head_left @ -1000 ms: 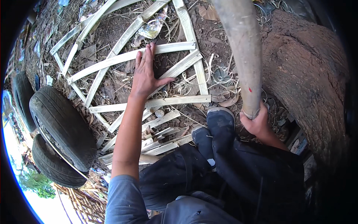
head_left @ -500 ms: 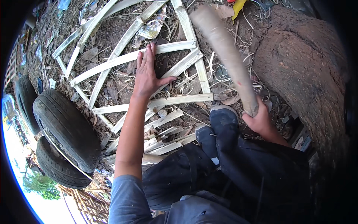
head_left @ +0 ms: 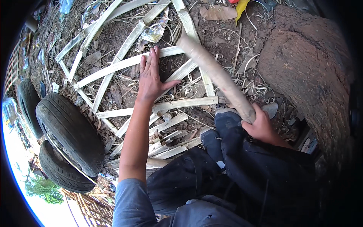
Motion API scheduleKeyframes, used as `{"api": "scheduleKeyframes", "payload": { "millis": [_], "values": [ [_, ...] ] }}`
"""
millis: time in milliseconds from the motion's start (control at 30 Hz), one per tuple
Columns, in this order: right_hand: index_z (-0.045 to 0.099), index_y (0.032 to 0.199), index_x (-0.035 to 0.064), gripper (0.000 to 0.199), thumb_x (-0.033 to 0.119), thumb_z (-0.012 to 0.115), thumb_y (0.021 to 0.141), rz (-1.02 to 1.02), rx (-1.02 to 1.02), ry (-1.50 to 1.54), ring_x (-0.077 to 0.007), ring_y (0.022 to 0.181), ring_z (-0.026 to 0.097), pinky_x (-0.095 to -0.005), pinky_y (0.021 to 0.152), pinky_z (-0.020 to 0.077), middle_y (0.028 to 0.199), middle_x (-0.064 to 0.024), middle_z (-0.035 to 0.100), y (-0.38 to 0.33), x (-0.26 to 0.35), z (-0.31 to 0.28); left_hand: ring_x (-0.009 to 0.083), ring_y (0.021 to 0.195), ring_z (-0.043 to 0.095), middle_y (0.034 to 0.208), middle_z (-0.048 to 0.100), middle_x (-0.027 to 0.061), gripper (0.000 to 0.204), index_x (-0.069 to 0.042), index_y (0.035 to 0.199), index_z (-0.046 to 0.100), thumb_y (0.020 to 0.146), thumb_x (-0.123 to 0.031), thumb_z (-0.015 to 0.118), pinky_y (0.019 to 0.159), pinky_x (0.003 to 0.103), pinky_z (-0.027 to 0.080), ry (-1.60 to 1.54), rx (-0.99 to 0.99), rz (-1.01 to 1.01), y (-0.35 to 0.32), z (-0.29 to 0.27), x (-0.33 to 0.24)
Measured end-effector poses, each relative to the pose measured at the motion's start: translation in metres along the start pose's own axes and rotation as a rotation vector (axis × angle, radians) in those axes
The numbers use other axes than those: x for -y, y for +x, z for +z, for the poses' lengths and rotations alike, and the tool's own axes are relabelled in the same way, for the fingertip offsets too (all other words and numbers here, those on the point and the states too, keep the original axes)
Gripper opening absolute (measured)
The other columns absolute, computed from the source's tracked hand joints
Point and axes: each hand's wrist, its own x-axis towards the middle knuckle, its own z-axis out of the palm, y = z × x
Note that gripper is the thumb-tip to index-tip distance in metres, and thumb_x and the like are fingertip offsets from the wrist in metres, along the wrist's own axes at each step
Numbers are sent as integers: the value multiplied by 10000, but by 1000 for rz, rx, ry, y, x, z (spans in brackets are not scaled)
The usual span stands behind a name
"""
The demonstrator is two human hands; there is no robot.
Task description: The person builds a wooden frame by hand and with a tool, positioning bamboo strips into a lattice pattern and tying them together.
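My right hand point(head_left: 261, 126) is wrapped round the near end of a thick, pale wooden stick point(head_left: 221, 77). The stick's far end overlaps the corner of a frame of split bamboo strips point(head_left: 207, 81) lying on the ground. My left hand point(head_left: 150, 85) lies with fingers stretched out over a slightly bowed bamboo strip point(head_left: 113, 68) of that frame, its thumb spread to the right. Beneath the stick, the joint at the strip's right end is hidden. Another crosswise strip point(head_left: 177, 103) runs just below my left hand.
Several old tyres point(head_left: 70, 132) lean at the left. A large tree trunk or root point(head_left: 302, 64) rises on the right. Loose bamboo pieces point(head_left: 170, 147) are piled by my shoes point(head_left: 227, 119). Leaves, thin shavings point(head_left: 242, 85) and litter cover the soil.
The stick's far end has swung down and left, from raised beside the frame onto its right corner. My right hand has shifted slightly left and down; my left hand stays on the strip.
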Motion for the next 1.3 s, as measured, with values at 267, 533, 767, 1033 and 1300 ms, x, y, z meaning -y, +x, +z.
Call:
{"api": "scheduleKeyframes", "payload": {
  "millis": [267, 533, 767, 1033, 1300],
  "values": [
    [529, 1176, -27, 542, 91, 709, 679, 21, -109, 135, -318, 883, 697, -399, 787, 527, 927, -209, 670, 4, -11, -6, 332, 1432, 299, 1555, 276, 202, 1383, 96, 1492, 13, 609, -675, 748, 1187, 495, 152, 21, -19, 5, 0, 4, -3],
    [516, 1204, -27, 562, 75, 703, 684, 140, -20, -4, -293, 909, 687, -393, 806, 522, 959, -208, 661, 6, -19, 0, 349, 1446, 260, 1574, 227, 205, 1394, 38, 1505, -50, 606, -666, 749, 1180, 542, 116, -2, 0, -7, -1, 4, -1],
    [511, 1166, -28, 558, 130, 726, 676, 197, -14, -181, -422, 888, 672, -440, 768, 530, 901, -256, 653, 14, -3, -12, 375, 1436, 274, 1557, 246, 241, 1384, 45, 1505, -52, 627, -693, 722, 1168, 561, 112, 16, -6, -3, 1, 10, -1],
    [539, 1024, 8, 411, 124, 726, 678, 38, -2, -107, -398, 809, 686, -424, 700, 538, 832, -204, 655, 20, -7, -15, 401, 1424, 289, 1534, 261, 284, 1372, 34, 1509, -51, 643, -702, 717, 1156, 583, 112, 15, -5, 8, -3, 12, 3],
    [539, 1015, 15, 407, 121, 716, 665, 25, -17, 18, -394, 801, 690, -421, 694, 540, 812, -212, 656, 21, -3, -28, 403, 1420, 296, 1548, 235, 274, 1369, 21, 1510, -73, 650, -708, 704, 1161, 580, 106, 21, 48, -56, -2, 8, 1]
  ]
}}
